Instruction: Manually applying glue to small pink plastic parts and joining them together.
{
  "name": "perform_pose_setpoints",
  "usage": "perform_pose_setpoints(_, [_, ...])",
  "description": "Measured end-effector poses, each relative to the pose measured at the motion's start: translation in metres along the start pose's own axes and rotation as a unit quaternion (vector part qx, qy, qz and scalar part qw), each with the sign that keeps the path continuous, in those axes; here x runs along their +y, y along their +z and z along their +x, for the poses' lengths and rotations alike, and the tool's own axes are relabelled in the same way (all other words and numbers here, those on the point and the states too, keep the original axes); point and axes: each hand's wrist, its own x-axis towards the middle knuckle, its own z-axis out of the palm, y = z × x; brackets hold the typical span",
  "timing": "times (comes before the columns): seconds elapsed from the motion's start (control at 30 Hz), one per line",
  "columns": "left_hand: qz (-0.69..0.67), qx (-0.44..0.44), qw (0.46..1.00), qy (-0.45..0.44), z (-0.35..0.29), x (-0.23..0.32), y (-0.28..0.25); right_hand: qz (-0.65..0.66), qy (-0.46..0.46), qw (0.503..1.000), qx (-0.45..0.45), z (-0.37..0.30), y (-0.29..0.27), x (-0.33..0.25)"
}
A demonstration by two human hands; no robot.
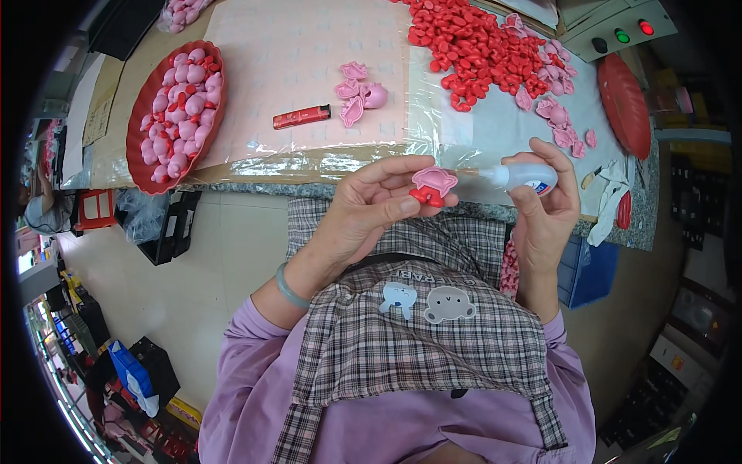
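Observation:
My left hand [363, 201] pinches a small toy piece between thumb and fingers: a hollow pink half-shell [434, 181] with a red lower part [427, 197]. In my right hand [550, 216] is a translucent squeeze bottle [519, 177], tilted on its side. Its thin nozzle points left at the pink shell; whether the tip touches it, I cannot tell. Beyond my hands, several loose pink pieces [352, 90] lie on the table beside a red lighter [301, 117].
A scalloped red tray [139, 116] holding pink and red pieces sits at the left. At the far right are a heap of red pieces [475, 50], scattered pink shells [555, 112], another red tray [622, 108], a white cloth [610, 201] and a box with lit buttons [618, 31].

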Motion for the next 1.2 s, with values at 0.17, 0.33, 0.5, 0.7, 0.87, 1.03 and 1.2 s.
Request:
perform_pose_setpoints(0.17, [0.003, 0.004, 1.0, 0.0, -0.001, 0.0, -0.001, -0.093, -0.05, 0.994, -0.008, -0.005, 0.005, -0.015])
perform_pose_setpoints(0.33, [0.02, 0.008, 1.0, 0.013, 0.0, -0.004, -0.003, -0.202, -0.094, 0.975, 0.006, -0.01, 0.013, -0.018])
perform_pose_setpoints(0.5, [0.01, 0.014, 1.0, 0.016, 0.0, -0.005, -0.003, -0.266, -0.183, 0.946, -0.023, -0.012, 0.011, -0.014])
perform_pose_setpoints(0.7, [0.021, 0.032, 0.999, 0.007, 0.0, -0.005, -0.005, -0.328, -0.218, 0.918, -0.047, -0.013, 0.011, -0.019])
perform_pose_setpoints(0.87, [0.026, 0.04, 0.999, 0.005, 0.0, -0.006, -0.006, -0.337, -0.212, 0.915, -0.066, -0.015, 0.009, -0.021])
perform_pose_setpoints(1.03, [0.022, 0.04, 0.999, 0.006, 0.0, -0.006, -0.005, -0.32, -0.192, 0.924, -0.086, -0.016, 0.008, -0.022])
perform_pose_setpoints(1.2, [0.024, 0.043, 0.999, 0.004, 0.0, -0.006, -0.005, -0.332, -0.245, 0.906, -0.101, -0.012, 0.009, -0.019])
